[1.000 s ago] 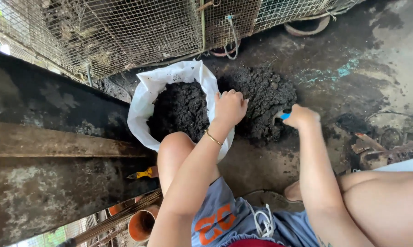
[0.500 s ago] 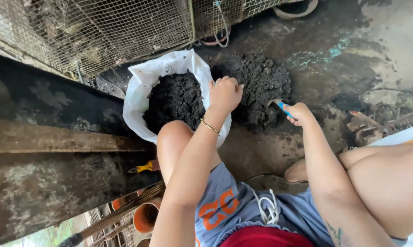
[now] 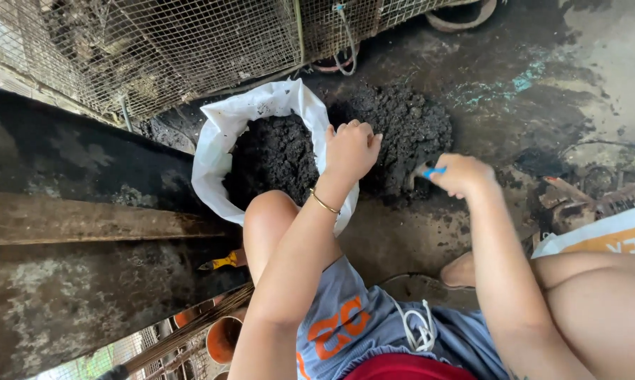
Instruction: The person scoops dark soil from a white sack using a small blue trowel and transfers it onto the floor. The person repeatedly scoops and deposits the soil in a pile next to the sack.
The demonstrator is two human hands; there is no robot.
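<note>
left hand [image 3: 350,149] closed over the near rim of the white sack [image 3: 222,144], fingers curled tight on the plastic and holding its mouth open; a thin bangle [image 3: 324,204] sits on that wrist. right hand [image 3: 460,174] wrapped around a blue-handled trowel [image 3: 422,173], fingers closed on the handle, blade pushed into the dark soil pile [image 3: 409,127] heaped on the wet concrete floor [image 3: 585,77] just right of the sack. sack stands upright against the dark wall ledge [image 3: 64,169], more than half full of the same black soil [image 3: 272,155], with the person's left knee [image 3: 268,211] pressed to its near side. risks as judged from here: the rim is thin and slack, so a loose grip would let the mouth fold in and soil would land on the floor; the sack leans on knee and ledge only, so a shift of the leg could tip it toward the pile; a heaped trowel would likely shed clumps over the gap between pile and sack. around: wire mesh cage [image 3: 191,49] along the far edge of the floor, a loop of hose [image 3: 342,42] hanging by it, rusty scrap [image 3: 585,200] at the right edge, another printed sack [image 3: 606,236] beside the right thigh, orange clay pots [image 3: 222,338] and a yellow-handled tool [image 3: 222,262] down by the ledge. the left forearm crosses in front of the sack mouth, narrowing the way in from the right.
</note>
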